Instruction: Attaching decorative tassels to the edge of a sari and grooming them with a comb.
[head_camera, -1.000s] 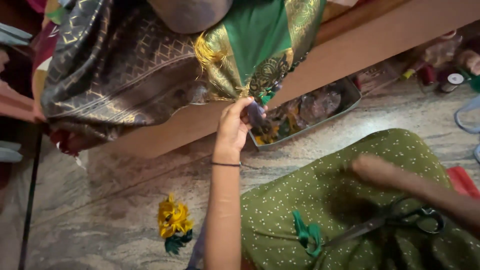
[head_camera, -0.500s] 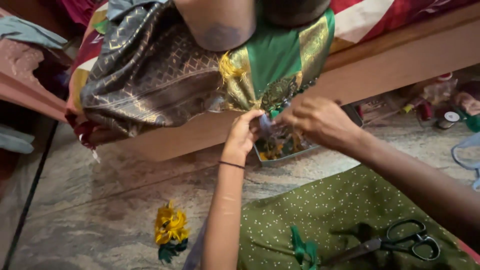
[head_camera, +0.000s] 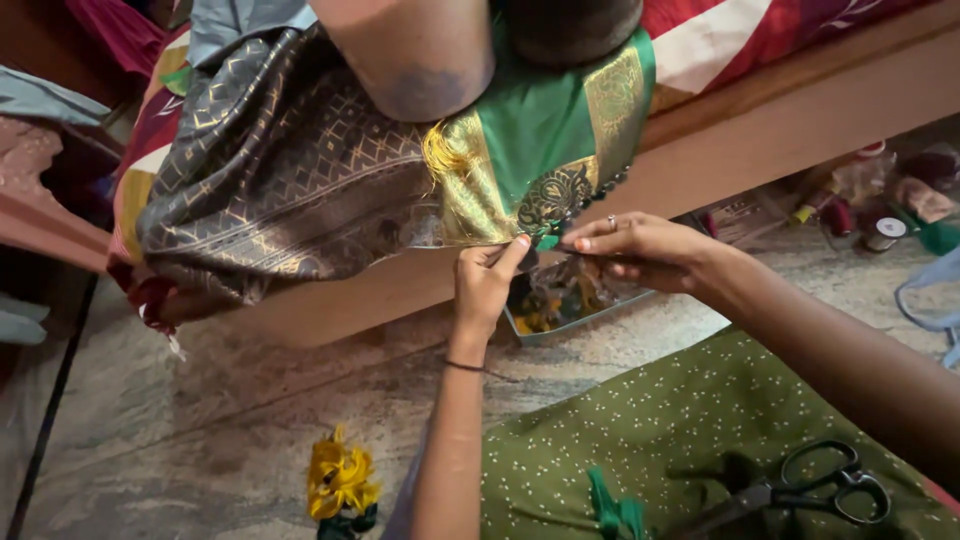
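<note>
Both hands are pinching the hanging edge of a green and gold silk saree (head_camera: 540, 150) draped over the bed: left hand (head_camera: 487, 285) fingers clenched on its border, right hand (head_camera: 640, 250) fingers grasping beside it. The cloth looks soft, light and slippery, best held at its stiffer woven border.

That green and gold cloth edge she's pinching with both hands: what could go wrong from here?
1. The left hand and right hand pinch only the hanging edge of the green and gold cloth; a hard tug might drag it off the ledge.
2. The scissors lie loose on the lap cloth and could slide off if the knee shifts.
</note>
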